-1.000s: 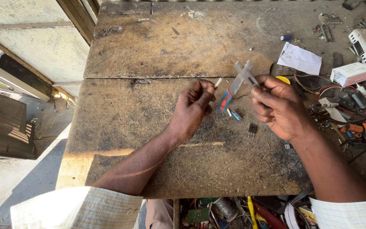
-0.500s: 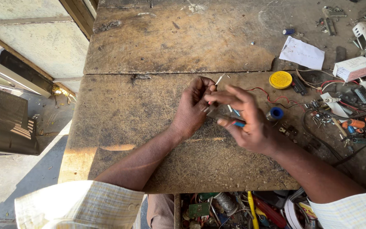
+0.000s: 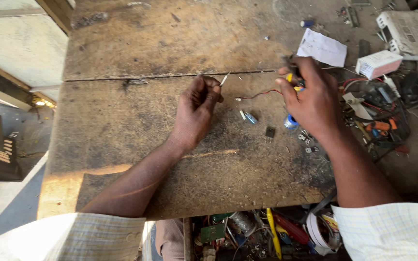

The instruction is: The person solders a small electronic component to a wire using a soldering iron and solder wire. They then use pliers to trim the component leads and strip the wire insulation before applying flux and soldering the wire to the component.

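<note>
My left hand (image 3: 195,108) rests on the worn wooden table (image 3: 136,140) and pinches a short pale wire piece (image 3: 224,79) between thumb and fingertips. My right hand (image 3: 311,99) is further right, its fingers curled over a small yellow object (image 3: 291,77) that is mostly hidden. A thin red wire (image 3: 260,93) trails left from under that hand. Between the hands lie a small blue component (image 3: 250,117) and a black three-legged part (image 3: 270,131). A blue cylindrical capacitor (image 3: 290,122) sits just below the right palm.
A white paper slip (image 3: 321,47), a white box (image 3: 378,64) and a white device (image 3: 407,31) sit at the back right. Tangled wires and small parts (image 3: 378,113) crowd the right edge. Tools and scrap (image 3: 267,232) lie below the table's front edge.
My right hand has moved away from the left hand, to the right and back, onto the yellow object. The left hand stays put with its wire piece.
</note>
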Demonstrator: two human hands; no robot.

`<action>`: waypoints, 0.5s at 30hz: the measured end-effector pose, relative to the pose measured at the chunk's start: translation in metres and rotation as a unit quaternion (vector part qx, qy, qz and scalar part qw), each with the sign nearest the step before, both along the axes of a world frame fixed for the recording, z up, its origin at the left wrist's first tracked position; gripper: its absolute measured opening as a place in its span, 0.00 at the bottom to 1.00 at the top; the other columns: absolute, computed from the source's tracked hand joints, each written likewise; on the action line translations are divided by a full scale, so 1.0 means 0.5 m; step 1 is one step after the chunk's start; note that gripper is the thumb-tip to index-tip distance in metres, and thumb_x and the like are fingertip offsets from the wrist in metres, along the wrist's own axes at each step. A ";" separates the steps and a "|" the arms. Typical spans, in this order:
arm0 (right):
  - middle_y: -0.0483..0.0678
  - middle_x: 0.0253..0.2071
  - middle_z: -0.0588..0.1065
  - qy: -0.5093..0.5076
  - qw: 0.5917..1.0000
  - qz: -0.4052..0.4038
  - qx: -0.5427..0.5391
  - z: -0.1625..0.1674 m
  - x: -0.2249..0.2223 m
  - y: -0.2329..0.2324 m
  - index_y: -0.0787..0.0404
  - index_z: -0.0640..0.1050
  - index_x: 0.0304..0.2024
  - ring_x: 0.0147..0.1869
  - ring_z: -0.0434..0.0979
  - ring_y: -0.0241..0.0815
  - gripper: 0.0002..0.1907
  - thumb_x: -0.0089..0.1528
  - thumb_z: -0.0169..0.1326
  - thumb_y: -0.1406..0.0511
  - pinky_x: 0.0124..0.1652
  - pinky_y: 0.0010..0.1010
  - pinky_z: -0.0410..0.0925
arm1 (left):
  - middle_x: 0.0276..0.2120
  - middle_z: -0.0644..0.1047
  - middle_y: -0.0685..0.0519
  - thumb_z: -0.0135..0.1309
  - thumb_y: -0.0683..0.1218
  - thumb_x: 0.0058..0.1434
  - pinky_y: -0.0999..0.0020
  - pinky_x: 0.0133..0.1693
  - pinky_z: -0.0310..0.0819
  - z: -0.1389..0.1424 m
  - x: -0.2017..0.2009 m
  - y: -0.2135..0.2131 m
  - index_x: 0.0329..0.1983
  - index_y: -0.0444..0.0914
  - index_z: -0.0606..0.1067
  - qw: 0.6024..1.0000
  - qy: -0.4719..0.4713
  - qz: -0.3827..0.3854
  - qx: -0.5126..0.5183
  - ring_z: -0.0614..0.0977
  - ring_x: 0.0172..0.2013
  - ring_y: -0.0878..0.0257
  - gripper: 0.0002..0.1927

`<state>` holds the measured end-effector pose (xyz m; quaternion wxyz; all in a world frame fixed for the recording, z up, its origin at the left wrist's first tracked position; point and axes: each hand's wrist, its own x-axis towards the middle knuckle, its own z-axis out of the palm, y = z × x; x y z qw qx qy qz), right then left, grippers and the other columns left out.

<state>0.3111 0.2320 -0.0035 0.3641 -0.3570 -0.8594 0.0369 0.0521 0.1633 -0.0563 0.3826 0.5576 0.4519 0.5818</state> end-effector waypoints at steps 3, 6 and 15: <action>0.56 0.40 0.80 -0.137 0.988 -0.061 0.036 0.019 0.008 0.013 0.66 0.74 0.50 0.42 0.81 0.56 0.17 0.64 0.65 0.66 0.36 0.46 0.73 | 0.36 0.79 0.51 0.47 0.43 0.74 0.69 0.45 0.82 -0.004 -0.002 0.001 0.46 0.34 0.71 0.999 0.029 0.007 -0.026 0.82 0.39 0.67 0.06; 0.57 0.32 0.78 -0.230 0.954 -0.093 -0.169 0.028 0.001 0.024 0.65 0.74 0.49 0.27 0.81 0.51 0.16 0.65 0.63 0.63 0.26 0.43 0.75 | 0.35 0.78 0.51 0.47 0.43 0.75 0.70 0.44 0.80 0.003 -0.004 -0.003 0.46 0.34 0.71 0.997 0.056 0.005 -0.054 0.82 0.39 0.67 0.06; 0.58 0.32 0.79 -0.207 0.969 -0.132 -0.008 0.078 0.026 0.058 0.64 0.77 0.45 0.38 0.76 0.61 0.16 0.56 0.66 0.73 0.30 0.49 0.73 | 0.34 0.80 0.52 0.46 0.43 0.74 0.69 0.42 0.80 0.021 0.001 -0.010 0.46 0.35 0.72 0.997 0.052 -0.013 -0.057 0.83 0.38 0.68 0.06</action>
